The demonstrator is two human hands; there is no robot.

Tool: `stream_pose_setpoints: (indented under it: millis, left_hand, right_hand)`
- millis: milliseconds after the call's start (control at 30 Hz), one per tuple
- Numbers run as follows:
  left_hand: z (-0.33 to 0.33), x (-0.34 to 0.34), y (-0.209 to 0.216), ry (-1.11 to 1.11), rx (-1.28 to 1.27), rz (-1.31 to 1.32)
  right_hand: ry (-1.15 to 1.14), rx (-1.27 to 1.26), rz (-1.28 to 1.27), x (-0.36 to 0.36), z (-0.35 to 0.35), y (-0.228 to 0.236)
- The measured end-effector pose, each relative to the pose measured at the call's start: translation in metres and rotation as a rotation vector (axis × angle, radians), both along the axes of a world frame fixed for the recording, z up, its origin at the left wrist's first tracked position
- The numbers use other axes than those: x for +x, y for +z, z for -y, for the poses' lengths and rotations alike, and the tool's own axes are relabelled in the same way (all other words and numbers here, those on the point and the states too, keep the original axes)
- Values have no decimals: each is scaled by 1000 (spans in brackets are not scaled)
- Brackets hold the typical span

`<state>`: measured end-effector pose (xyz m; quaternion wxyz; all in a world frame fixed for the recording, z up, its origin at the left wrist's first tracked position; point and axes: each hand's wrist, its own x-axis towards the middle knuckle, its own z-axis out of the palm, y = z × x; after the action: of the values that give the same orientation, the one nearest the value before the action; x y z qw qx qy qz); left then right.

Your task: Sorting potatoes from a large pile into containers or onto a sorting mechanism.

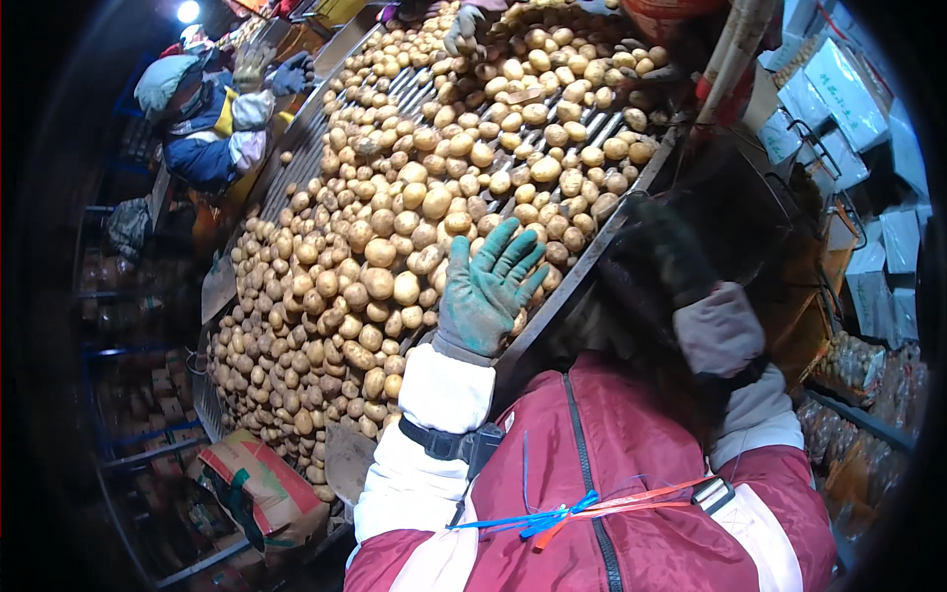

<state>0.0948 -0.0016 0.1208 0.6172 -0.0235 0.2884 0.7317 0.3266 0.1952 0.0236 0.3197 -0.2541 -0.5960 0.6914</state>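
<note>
Potatoes (pixel 380 283) in great number lie heaped on a slatted metal sorting table (pixel 301 168). My left hand (pixel 488 291), in a green-stained work glove, is over the near right edge of the heap, its fingers spread and nothing held in it. Potatoes surround its fingertips. Beyond the table's metal rim, my right hand (pixel 673 252) is in a dark glove over a shadowed area. Motion and darkness smear its fingers, so what it holds, if anything, does not show.
Across the table at the left stands a co-worker (pixel 202 123) in gloves. Another person's gloved hand (pixel 464 30) is at the far edge. A red-and-tan carton (pixel 264 488) sits lower left. White boxes (pixel 848 94) are stacked at the right, above bagged goods (pixel 848 370).
</note>
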Motion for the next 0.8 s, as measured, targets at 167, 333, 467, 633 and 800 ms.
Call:
stream_pose_setpoints:
  millis: [167,333,467,633,800]
  left_hand:
    - [-18,34,-12,-129,100,211]
    - [-31,61,-1,-158,70,83]
    - [-32,75,0,-142,-16,67]
    - [-13,77,-25,-113,129,126]
    - [-4,75,-19,-77,270,171]
  right_hand:
    - [171,-576,16,-86,60,42]
    - [13,-606,-25,-89,62,58]
    - [-47,-529,-25,-80,61,48]
    - [34,-637,24,-79,69,50]
    - [36,-494,2,-91,73,45]
